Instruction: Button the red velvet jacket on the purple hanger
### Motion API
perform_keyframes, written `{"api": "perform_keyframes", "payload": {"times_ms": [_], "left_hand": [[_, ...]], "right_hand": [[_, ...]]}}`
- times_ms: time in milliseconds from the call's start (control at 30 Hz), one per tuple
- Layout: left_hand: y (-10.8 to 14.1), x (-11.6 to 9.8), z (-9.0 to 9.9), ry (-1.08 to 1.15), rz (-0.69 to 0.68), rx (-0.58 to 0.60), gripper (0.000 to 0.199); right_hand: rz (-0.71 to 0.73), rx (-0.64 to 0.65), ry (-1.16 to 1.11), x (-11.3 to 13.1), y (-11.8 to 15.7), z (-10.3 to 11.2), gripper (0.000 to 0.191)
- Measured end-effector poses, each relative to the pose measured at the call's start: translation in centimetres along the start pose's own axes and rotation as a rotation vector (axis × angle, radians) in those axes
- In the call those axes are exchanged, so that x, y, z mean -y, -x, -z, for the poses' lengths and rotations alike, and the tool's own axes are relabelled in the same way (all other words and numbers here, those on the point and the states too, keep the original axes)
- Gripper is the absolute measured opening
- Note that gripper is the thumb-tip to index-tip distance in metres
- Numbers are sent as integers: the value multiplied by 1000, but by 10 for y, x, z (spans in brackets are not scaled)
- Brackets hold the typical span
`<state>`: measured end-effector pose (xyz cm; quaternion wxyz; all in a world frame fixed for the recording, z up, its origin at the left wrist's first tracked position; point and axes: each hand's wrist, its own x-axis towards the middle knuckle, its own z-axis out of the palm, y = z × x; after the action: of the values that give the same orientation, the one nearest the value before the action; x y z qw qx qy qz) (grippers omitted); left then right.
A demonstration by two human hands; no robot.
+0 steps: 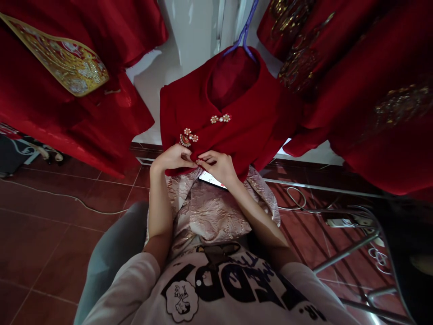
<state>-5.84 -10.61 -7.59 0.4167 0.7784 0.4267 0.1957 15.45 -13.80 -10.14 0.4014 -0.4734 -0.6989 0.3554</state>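
A red jacket (243,144) hangs in front of me from a purple hanger (246,34). Flower-shaped pearl ornaments (221,118) fasten it below the collar, and a jewelled brooch (186,137) sits on its left side. At the lower front, my left hand (177,157) and my right hand (219,168) meet with fingertips pinched. Something tiny and shiny shows between them, too small to name. Pale pink brocade fabric (216,210) covers my lap. A lit phone (212,179) lies on it, partly hidden by my right hand.
Red garments with gold decoration hang at the left (131,108) and the right (341,104). Cables (77,198) run over the tiled floor (50,230). A metal frame (348,253) and a power strip (341,223) are at the lower right.
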Motion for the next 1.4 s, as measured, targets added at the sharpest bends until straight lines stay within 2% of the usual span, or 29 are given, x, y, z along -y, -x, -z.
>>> {"api": "perform_keyframes", "payload": {"times_ms": [300, 533, 667, 767, 900, 1133, 1300, 1400], "left_hand": [[-4, 0, 1, -56, -4, -30, 24], [-6, -7, -1, -113, 5, -73, 28], [-6, -6, -2, -121, 51, -87, 27], [-6, -2, -3, -111, 83, -106, 18], [-6, 3, -3, -149, 100, -111, 13], [-8, 3, -4, -131, 98, -73, 10], [-7, -1, -4, -123, 103, -88, 9], [-6, -2, -1, -145, 59, -96, 4]], "right_hand": [[49, -64, 109, -1, 2, -8, 15], [57, -78, 206, -3, 6, -15, 15], [120, -27, 254, -3, 7, -14, 16], [162, 38, 313, -1, 9, -13, 19], [151, 46, 409, 0, 10, -14, 22], [107, -15, 346, -4, 8, -17, 24], [81, -48, 276, -5, 8, -21, 23], [74, -56, 253, -7, 9, -25, 21]]}}
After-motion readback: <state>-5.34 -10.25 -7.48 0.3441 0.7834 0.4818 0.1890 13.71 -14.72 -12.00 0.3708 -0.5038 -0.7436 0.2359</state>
